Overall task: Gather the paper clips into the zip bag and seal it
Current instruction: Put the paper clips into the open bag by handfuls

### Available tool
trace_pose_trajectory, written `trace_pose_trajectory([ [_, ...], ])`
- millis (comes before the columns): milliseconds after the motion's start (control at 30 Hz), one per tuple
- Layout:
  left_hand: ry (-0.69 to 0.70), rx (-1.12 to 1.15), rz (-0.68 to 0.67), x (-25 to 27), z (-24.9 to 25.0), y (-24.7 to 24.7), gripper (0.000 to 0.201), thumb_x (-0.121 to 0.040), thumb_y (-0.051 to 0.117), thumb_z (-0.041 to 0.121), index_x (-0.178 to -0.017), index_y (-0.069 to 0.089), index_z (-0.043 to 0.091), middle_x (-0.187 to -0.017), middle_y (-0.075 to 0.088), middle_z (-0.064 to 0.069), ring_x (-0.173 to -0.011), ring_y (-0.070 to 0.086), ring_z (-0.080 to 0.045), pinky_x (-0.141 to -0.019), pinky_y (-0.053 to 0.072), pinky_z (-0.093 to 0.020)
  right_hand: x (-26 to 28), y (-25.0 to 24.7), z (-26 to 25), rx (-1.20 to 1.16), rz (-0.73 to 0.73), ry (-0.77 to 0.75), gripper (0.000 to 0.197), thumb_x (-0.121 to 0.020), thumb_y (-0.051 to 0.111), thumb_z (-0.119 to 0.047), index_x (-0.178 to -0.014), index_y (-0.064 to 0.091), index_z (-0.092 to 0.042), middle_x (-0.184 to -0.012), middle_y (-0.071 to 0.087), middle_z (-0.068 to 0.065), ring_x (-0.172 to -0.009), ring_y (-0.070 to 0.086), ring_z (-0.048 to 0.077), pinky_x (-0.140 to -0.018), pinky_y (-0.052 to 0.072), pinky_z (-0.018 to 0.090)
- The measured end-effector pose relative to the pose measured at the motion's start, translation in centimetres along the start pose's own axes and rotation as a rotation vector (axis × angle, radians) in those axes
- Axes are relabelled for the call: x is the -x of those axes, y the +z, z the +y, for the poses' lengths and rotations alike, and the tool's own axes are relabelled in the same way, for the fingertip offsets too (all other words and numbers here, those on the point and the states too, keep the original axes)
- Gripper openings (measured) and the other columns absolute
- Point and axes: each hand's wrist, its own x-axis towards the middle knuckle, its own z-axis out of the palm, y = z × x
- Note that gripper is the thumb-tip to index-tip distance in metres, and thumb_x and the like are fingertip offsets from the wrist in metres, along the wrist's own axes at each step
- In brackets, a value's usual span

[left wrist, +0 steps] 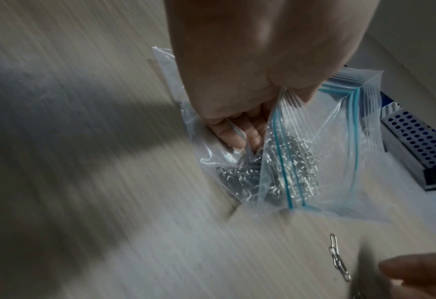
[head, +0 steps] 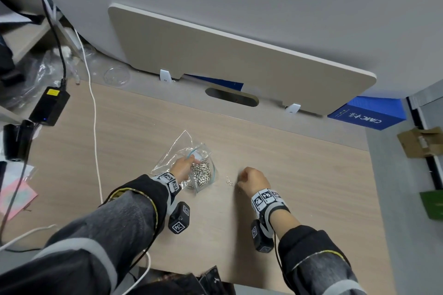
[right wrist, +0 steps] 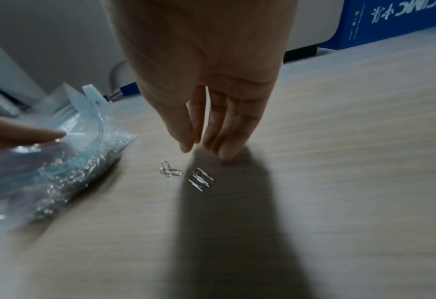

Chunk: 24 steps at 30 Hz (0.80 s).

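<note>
A clear zip bag point(head: 203, 173) with a blue seal strip lies on the wooden desk point(head: 299, 163), holding a heap of silver paper clips point(left wrist: 291, 174). My left hand point(head: 182, 167) pinches the bag point(left wrist: 339, 153) by its mouth edge, thumb on top and fingers under the plastic. A few loose paper clips point(head: 229, 181) lie on the desk just right of the bag point(right wrist: 58, 172). Right beside them hovers my right hand point(head: 251, 179). In the right wrist view this hand point(right wrist: 199, 141) points its straight fingers down above the loose clips point(right wrist: 201, 180) and holds nothing.
Crumpled clear plastic point(head: 172, 151) lies under and behind the bag. A black power adapter point(head: 49, 105) and a white cable point(head: 94, 127) lie at the left. A blue box point(head: 366, 115) stands at the back right, and a cable slot point(head: 231, 96) sits by the partition.
</note>
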Motion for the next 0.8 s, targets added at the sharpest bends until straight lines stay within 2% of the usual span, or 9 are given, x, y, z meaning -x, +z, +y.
trace_pose_trajectory([
  [100, -0.001, 0.001, 0.007, 0.0, 0.1, 0.1, 0.037, -0.099, 0.036, 0.032, -0.091, 0.068, 0.017, -0.101, 0.052, -0.011, -0.078, 0.049, -0.022, -0.062, 0.042, -0.029, 0.3, 0.7, 0.4, 0.147, -0.046, -0.004, 0.023, -0.081, 0.066, -0.026, -0.101, 0.059, -0.016, -0.112, 0.061, 0.006, -0.103, 0.061, 0.028, -0.079, 0.045, 0.029],
  [167, -0.002, 0.002, 0.01, 0.1, 0.2, 0.1, 0.038, -0.099, 0.036, 0.031, -0.098, 0.069, 0.013, -0.095, 0.049, -0.01, -0.07, 0.046, -0.018, -0.058, 0.04, -0.028, 0.4, 1.4, 0.5, 0.202, -0.042, -0.007, 0.025, -0.082, 0.062, -0.022, -0.106, 0.061, -0.013, -0.114, 0.061, 0.008, -0.104, 0.061, 0.029, -0.081, 0.047, 0.031],
  [233, -0.007, 0.014, 0.014, 0.2, 0.3, 0.2, 0.038, -0.099, 0.036, 0.031, -0.097, 0.069, 0.013, -0.087, 0.047, -0.008, -0.067, 0.045, -0.017, -0.057, 0.038, -0.027, 0.5, 2.0, 0.6, 0.225, -0.007, -0.012, 0.023, -0.085, 0.054, -0.013, -0.106, 0.062, -0.012, -0.116, 0.062, 0.01, -0.105, 0.062, 0.031, -0.082, 0.048, 0.032],
  [333, -0.007, 0.027, 0.019, 0.2, 0.4, 0.2, 0.037, -0.099, 0.036, 0.031, -0.094, 0.068, 0.014, -0.082, 0.046, -0.006, -0.064, 0.044, -0.017, -0.055, 0.037, -0.027, 0.5, 2.3, 0.9, 0.188, 0.024, -0.009, 0.024, -0.085, 0.05, -0.01, -0.103, 0.065, -0.014, -0.114, 0.064, 0.009, -0.103, 0.062, 0.031, -0.081, 0.048, 0.031],
  [467, -0.009, 0.047, 0.023, 0.2, 0.3, 0.2, 0.035, -0.099, 0.037, 0.03, -0.092, 0.068, 0.014, -0.078, 0.044, -0.003, -0.061, 0.043, -0.017, -0.053, 0.036, -0.027, 0.3, 2.1, 1.3, 0.07, -0.012, 0.04, 0.013, -0.08, 0.06, -0.017, -0.092, 0.067, -0.018, -0.105, 0.067, 0.005, -0.097, 0.064, 0.027, -0.075, 0.045, 0.026],
  [600, -0.019, 0.054, 0.012, 0.1, 0.1, 0.2, 0.037, -0.099, 0.036, 0.032, -0.092, 0.067, 0.014, -0.071, 0.04, -0.005, -0.058, 0.041, -0.018, -0.053, 0.035, -0.027, 0.1, 2.4, 1.6, 0.029, -0.031, 0.019, 0.007, -0.081, 0.063, -0.025, -0.084, 0.059, -0.021, -0.102, 0.065, 0.005, -0.093, 0.063, 0.027, -0.071, 0.042, 0.026],
  [700, -0.011, 0.05, 0.005, 0.1, 0.1, 0.1, 0.038, -0.099, 0.036, 0.032, -0.094, 0.067, 0.013, -0.069, 0.039, -0.004, -0.057, 0.04, -0.018, -0.052, 0.035, -0.027, -0.1, 2.4, 1.8, -0.139, 0.001, 0.076, 0.013, -0.083, 0.062, -0.029, -0.079, 0.056, -0.018, -0.087, 0.063, 0.003, -0.082, 0.06, 0.026, -0.07, 0.044, 0.028],
  [800, -0.011, 0.059, 0.009, 0.1, 0.1, 0.2, 0.037, -0.099, 0.036, 0.032, -0.088, 0.067, 0.014, -0.068, 0.038, -0.004, -0.056, 0.039, -0.018, -0.051, 0.034, -0.027, -0.4, 1.6, 1.0, -0.431, 0.061, 0.099, 0.017, -0.079, 0.065, -0.02, -0.063, 0.057, -0.017, -0.062, 0.062, 0.0, -0.059, 0.06, 0.022, -0.066, 0.055, 0.039],
])
